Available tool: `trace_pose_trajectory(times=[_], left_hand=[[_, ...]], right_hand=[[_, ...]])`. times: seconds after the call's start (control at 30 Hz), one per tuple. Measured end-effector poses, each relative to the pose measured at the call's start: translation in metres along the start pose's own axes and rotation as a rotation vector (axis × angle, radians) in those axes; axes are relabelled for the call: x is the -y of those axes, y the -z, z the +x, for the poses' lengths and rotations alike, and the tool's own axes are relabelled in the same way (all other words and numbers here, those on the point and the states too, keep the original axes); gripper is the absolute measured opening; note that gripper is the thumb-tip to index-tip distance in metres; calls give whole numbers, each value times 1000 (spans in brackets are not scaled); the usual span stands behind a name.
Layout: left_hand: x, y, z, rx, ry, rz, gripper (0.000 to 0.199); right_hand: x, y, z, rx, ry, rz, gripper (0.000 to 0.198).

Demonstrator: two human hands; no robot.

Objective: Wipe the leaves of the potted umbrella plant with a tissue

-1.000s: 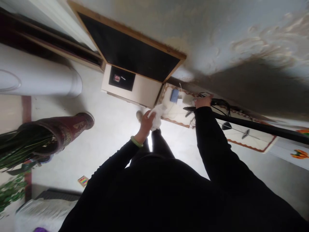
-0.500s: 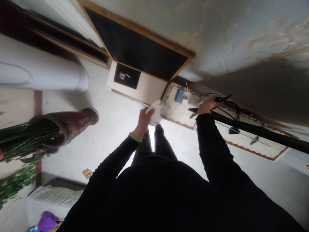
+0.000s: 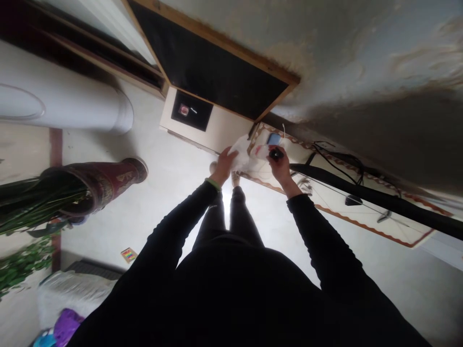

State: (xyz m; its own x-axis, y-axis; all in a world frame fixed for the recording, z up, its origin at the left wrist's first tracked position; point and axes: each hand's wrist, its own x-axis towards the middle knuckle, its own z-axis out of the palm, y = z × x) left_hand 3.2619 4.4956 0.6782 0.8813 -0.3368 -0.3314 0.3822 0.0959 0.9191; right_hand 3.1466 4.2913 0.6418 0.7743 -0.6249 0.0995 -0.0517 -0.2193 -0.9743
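Note:
My left hand [image 3: 224, 164], with a green bangle at the wrist, is closed on a crumpled white cloth [image 3: 241, 153]. My right hand [image 3: 281, 166] is close beside it and grips a small black object [image 3: 276, 154] that touches the cloth; what it is I cannot make out. Both hands are over the near corner of a low white surface with a brown patterned border [image 3: 361, 219]. A blue item [image 3: 274, 139] lies on that surface just beyond my hands. Black sleeves cover both arms.
A long black bar [image 3: 379, 197] and tangled black cables [image 3: 340, 158] lie along the white surface at right. A dark red vase with green stems [image 3: 97, 180] and a white cylinder [image 3: 72, 108] are at left. A wood-framed black panel [image 3: 217, 62] stands ahead.
My right hand left the cables at the right and came left to the cloth, now holding the small black object. My left hand moved slightly up and right with the cloth.

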Motion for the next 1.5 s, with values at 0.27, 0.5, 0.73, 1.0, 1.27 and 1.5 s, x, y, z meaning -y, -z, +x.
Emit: trace_pose_trajectory(times=[0.27, 0.5, 0.73, 1.0, 1.27, 1.5], left_hand=[[15, -32, 34, 159, 87, -148, 31], [16, -56, 36, 175, 176, -139, 35], [7, -75, 30, 218, 157, -159, 25], [-8, -86, 13, 228, 300, -186, 8], [-17, -89, 9, 153, 366, -269, 17], [-18, -83, 10, 183, 291, -216, 10]], right_hand=[[-6, -4, 15, 155, 58, -33, 35], [-3, 29, 12, 274, -187, 52, 55], [-8, 3, 28, -256, -329, 119, 29], [-19, -42, 47, -277, -225, -60, 48], [-32, -35, 50, -287, -177, -137, 48], [-23, -38, 45, -255, -178, -77, 51]])
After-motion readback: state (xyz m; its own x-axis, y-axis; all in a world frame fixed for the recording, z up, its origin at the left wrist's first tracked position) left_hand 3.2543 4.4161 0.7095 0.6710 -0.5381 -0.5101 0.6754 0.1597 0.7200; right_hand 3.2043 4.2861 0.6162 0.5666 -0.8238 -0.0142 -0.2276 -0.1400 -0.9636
